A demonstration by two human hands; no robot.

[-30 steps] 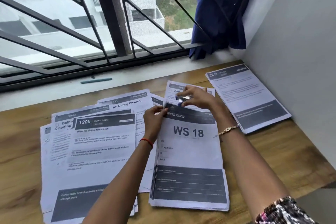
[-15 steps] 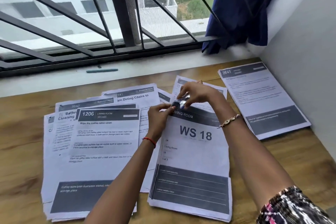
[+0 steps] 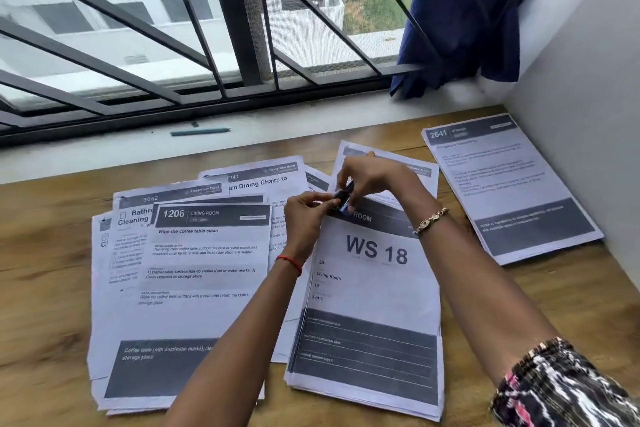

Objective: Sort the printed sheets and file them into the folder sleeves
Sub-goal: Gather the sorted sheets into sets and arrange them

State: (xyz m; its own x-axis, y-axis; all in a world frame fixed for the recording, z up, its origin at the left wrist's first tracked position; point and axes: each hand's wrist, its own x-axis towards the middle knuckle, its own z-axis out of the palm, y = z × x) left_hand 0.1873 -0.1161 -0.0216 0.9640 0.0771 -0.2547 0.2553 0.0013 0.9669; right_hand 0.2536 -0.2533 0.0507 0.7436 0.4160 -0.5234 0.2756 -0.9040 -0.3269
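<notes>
A stack of printed sheets topped by the "WS 18" living room page point(image 3: 374, 291) lies in front of me on the wooden table point(image 3: 41, 288). My left hand point(image 3: 306, 215) pinches the stack's top left corner. My right hand point(image 3: 374, 180) holds a small dark binder clip point(image 3: 344, 199) at that same top edge, touching the left fingertips. To the left spreads a loose pile of sheets, with the "1206 Living Room" page point(image 3: 204, 274) on top. A separate "2641" stack point(image 3: 505, 184) lies at the right by the wall. No folder is in view.
A white window sill point(image 3: 104, 149) runs behind the table, with a teal pen point(image 3: 200, 131) on it. Black window bars stand above. A blue cloth point(image 3: 460, 10) hangs at the top right. A grey wall point(image 3: 588, 114) bounds the table's right side.
The view has shifted slightly. Both hands stay at the top edge of the WS 18 stack; the right hand has turned the clip more upright against the paper edge.
</notes>
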